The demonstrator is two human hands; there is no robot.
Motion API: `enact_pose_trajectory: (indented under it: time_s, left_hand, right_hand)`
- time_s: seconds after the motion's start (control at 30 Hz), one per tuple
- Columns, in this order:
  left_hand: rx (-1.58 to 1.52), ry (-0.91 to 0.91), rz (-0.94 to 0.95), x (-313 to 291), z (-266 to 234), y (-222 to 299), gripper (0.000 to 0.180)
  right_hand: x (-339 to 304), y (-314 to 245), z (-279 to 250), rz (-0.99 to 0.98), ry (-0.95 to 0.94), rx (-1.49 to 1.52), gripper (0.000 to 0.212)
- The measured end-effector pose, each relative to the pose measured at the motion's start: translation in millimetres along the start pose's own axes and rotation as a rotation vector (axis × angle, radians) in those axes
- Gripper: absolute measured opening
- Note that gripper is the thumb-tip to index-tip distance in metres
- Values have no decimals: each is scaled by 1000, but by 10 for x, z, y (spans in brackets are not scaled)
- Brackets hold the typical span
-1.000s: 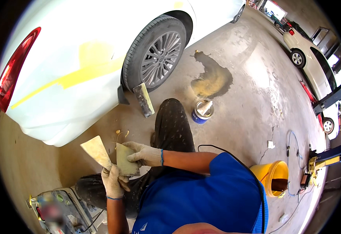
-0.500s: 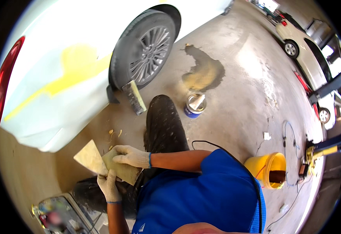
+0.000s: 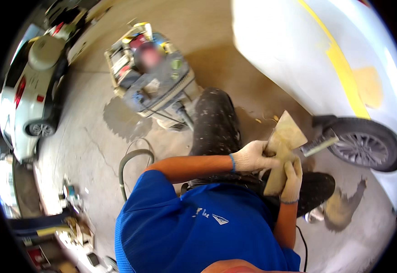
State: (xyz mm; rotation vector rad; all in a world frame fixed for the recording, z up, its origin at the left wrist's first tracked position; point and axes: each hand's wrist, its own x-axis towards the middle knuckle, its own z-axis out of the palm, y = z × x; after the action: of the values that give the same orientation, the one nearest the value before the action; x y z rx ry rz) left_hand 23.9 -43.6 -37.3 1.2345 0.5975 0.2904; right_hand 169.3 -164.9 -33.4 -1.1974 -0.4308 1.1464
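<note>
Both my hands wear off-white knit gloves and meet above my lap. My left hand (image 3: 255,157) is closed around the narrow lower end of a putty knife with a flat triangular blade (image 3: 288,130), smeared pale yellow. My right hand (image 3: 292,178) grips a flat tan sheet (image 3: 275,180), which lies against the knife's lower part. Whether the sheet is a spreader or a sanding pad cannot be made out. Fingers hide where the two pieces meet. Beyond them, a long sanding block (image 3: 319,146) leans by the wheel (image 3: 361,146) of a white car (image 3: 294,54) with yellow patches.
A grey wheeled machine (image 3: 162,98) with a hose (image 3: 128,159) stands ahead left, its top loaded with tools. Wet patches (image 3: 121,119) mark the floor. Another car (image 3: 39,91) is parked at far left. A can (image 3: 315,214) shows partly beside my right knee.
My view has swung left, bringing the wheeled machine fully in and putting the yellow bucket out of sight. Both hands keep hold of their pieces, with the sheet now more upright below the blade.
</note>
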Motion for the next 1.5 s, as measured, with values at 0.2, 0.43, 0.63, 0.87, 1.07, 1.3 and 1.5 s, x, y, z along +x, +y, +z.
enact_pose_trajectory:
  time_s: [0.2, 0.43, 0.63, 0.87, 1.07, 1.3, 1.5]
  left_hand:
    - [-134, 276, -58, 68, -74, 225, 56]
    - [-56, 205, -45, 278, -18, 43, 46]
    - [-72, 209, -60, 262, -95, 147, 47]
    - [-84, 315, -126, 336, -164, 223, 45]
    - [97, 174, -127, 226, -286, 227, 46]
    - [-147, 212, -156, 168, -302, 260, 28]
    - [-206, 324, -196, 357, -510, 135, 33]
  right_hand:
    - [106, -131, -193, 92, -22, -102, 22]
    - [198, -69, -241, 85, -51, -159, 20]
    - [313, -196, -289, 44, 102, -171, 19]
    - [350, -211, -368, 245, -133, -162, 21]
    - [356, -290, -282, 230, -161, -324, 24]
    - [643, -316, -142, 200, -325, -455, 20]
    - [1075, -609, -446, 157, -20, -503, 13]
